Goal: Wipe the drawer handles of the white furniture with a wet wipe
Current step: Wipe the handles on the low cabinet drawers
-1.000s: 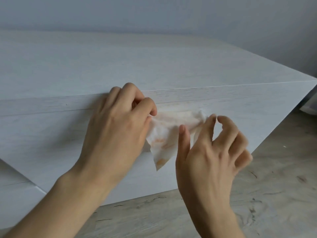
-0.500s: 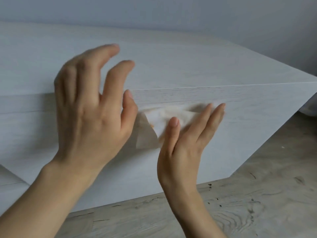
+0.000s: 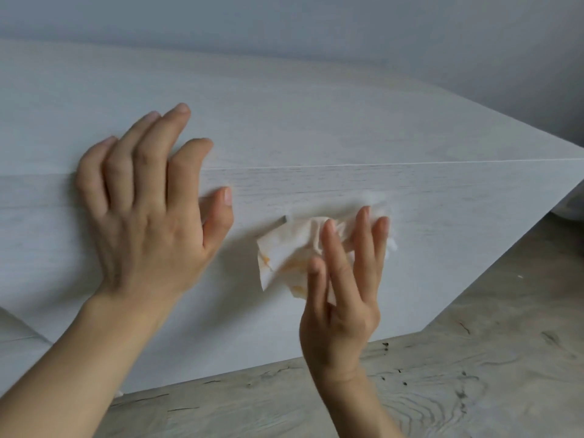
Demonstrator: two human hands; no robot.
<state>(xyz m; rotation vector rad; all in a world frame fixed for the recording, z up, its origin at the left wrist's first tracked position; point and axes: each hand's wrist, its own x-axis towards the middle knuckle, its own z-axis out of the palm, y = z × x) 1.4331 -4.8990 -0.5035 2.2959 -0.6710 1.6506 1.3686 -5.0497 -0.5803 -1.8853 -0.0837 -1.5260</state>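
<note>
Pressing with straight, uncurled fingers, the right hand (image 3: 344,298) pins the crumpled, orange-stained white wet wipe (image 3: 284,251) over the slim grey drawer handle (image 3: 280,221) at centre frame; firm, even strokes along its length seem best, with the open, empty left hand (image 3: 142,222) bracing the white wood-grain furniture (image 3: 347,121).

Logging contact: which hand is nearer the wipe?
Right. The right hand presses the wipe with straight fingers; the left hand is apart, to its left.
</note>
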